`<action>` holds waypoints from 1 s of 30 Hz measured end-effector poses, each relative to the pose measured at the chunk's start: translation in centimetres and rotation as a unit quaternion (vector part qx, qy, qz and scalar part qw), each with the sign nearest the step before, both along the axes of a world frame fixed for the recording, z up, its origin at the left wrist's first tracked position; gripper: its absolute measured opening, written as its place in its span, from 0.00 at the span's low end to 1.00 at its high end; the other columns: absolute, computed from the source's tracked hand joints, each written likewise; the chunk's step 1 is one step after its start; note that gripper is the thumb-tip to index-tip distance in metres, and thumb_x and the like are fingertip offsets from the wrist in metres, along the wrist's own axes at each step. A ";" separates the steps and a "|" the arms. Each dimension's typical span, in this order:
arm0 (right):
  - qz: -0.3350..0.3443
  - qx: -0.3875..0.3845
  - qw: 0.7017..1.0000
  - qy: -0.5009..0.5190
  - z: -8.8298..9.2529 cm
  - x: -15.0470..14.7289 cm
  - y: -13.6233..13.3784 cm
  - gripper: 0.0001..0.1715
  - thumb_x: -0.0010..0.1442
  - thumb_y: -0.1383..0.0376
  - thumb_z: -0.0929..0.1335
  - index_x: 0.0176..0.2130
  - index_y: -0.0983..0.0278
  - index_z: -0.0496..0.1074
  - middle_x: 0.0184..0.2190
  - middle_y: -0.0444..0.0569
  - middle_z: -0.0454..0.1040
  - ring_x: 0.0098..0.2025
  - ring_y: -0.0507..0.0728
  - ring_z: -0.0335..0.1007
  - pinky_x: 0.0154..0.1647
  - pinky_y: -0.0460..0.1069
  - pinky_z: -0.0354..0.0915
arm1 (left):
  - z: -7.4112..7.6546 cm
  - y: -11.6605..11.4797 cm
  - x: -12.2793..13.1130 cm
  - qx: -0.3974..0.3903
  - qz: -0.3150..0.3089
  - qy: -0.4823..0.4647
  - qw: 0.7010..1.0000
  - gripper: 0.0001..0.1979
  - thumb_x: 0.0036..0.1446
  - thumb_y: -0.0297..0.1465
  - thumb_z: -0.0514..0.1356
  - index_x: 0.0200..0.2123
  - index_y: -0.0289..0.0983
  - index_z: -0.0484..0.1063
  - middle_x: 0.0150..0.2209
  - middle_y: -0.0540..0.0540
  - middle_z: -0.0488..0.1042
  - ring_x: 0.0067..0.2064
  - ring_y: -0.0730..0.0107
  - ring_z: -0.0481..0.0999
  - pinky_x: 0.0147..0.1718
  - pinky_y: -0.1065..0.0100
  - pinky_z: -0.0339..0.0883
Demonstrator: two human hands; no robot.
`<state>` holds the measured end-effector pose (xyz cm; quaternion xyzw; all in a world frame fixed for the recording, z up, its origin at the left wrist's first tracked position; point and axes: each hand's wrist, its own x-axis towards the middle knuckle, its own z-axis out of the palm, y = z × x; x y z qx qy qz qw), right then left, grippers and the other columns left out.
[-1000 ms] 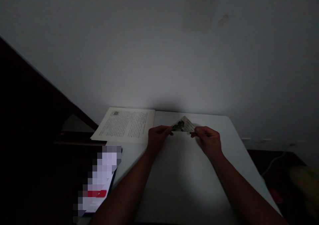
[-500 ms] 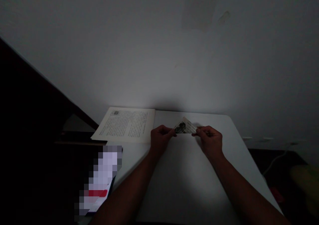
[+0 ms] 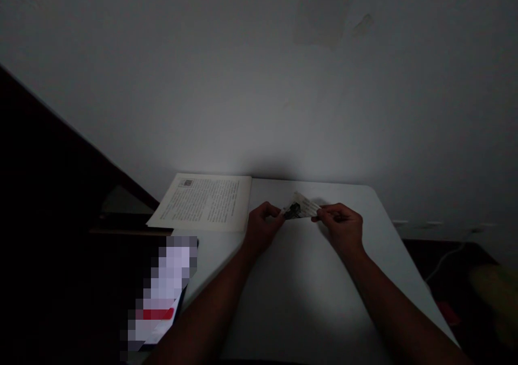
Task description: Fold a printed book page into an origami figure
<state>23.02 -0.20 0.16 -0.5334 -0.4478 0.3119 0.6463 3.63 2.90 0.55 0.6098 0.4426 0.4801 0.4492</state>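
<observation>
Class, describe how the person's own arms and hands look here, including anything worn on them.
The left forearm and right forearm are bare, with no sleeve in view. The left hand and right hand are ungloved. No watch or bracelet shows; dim light hides any small markings.

Looks forward and down from the head, above the near side of the bench [image 3: 295,279]. Faces the wall [image 3: 243,84] nearly squarely, giving it the upper half. Sits close, yet far enough back to take in the bench's far right corner.
</observation>
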 end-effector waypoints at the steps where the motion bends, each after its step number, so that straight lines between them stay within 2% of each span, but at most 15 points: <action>1: 0.004 0.006 1.000 -0.015 0.1 0.0 -0.1 0.06 0.44 0.66 0.75 0.24 0.64 0.74 0.23 0.45 0.77 0.22 0.53 0.74 0.22 0.45 0.69 | 0.0 0.1 -0.1 -0.003 -0.010 0.000 1.000 0.10 0.47 0.34 0.64 0.27 0.34 0.67 0.28 0.48 0.74 0.31 0.71 0.72 0.33 0.70 0.65; 4: 0.028 0.025 0.997 -0.069 0.2 -0.1 -0.3 0.06 0.42 0.67 0.75 0.23 0.63 0.75 0.24 0.47 0.78 0.22 0.53 0.74 0.22 0.45 0.69 | 0.2 0.4 -0.3 -0.037 -0.043 -0.029 0.998 0.19 0.48 0.37 0.64 0.42 0.34 0.66 0.33 0.47 0.74 0.34 0.70 0.74 0.34 0.69 0.67; 6: 0.050 0.028 0.993 -0.099 0.2 -0.1 -0.5 0.05 0.43 0.67 0.75 0.24 0.63 0.75 0.24 0.47 0.78 0.23 0.53 0.73 0.21 0.45 0.69 | 0.3 0.6 -0.3 -0.065 -0.068 -0.049 0.994 0.23 0.49 0.39 0.63 0.47 0.34 0.66 0.36 0.44 0.75 0.36 0.69 0.75 0.35 0.68 0.69; 9: 0.073 0.029 0.989 -0.122 0.4 -0.2 -0.7 0.04 0.44 0.66 0.74 0.24 0.63 0.76 0.25 0.47 0.78 0.23 0.53 0.73 0.21 0.45 0.68 | 0.2 0.9 -0.1 -0.079 -0.078 -0.054 0.992 0.19 0.50 0.40 0.62 0.42 0.33 0.72 0.35 0.43 0.76 0.36 0.68 0.76 0.35 0.69 0.69; 14: 0.084 0.011 0.992 -0.088 0.7 -0.4 -0.6 0.06 0.45 0.65 0.75 0.28 0.62 0.77 0.23 0.47 0.78 0.23 0.53 0.74 0.23 0.45 0.70 | -0.1 0.8 0.2 -0.042 -0.009 -0.021 0.999 0.14 0.52 0.40 0.60 0.32 0.33 0.75 0.28 0.47 0.76 0.31 0.72 0.74 0.32 0.71 0.68; 20: 0.076 -0.013 0.997 -0.023 0.5 -0.5 -0.5 0.08 0.44 0.64 0.75 0.28 0.63 0.77 0.22 0.47 0.78 0.24 0.54 0.75 0.26 0.47 0.72 | 0.1 0.1 0.6 -0.006 0.039 0.021 0.999 0.13 0.53 0.39 0.59 0.30 0.34 0.74 0.27 0.48 0.75 0.30 0.72 0.73 0.31 0.72 0.67; 30: 0.089 -0.023 0.995 -0.030 0.4 -0.3 -0.2 0.07 0.45 0.62 0.75 0.26 0.63 0.76 0.23 0.48 0.78 0.24 0.53 0.73 0.25 0.47 0.70 | 0.2 -0.2 0.5 0.011 0.034 0.051 0.998 0.13 0.56 0.39 0.56 0.31 0.34 0.72 0.27 0.49 0.75 0.30 0.72 0.72 0.30 0.72 0.65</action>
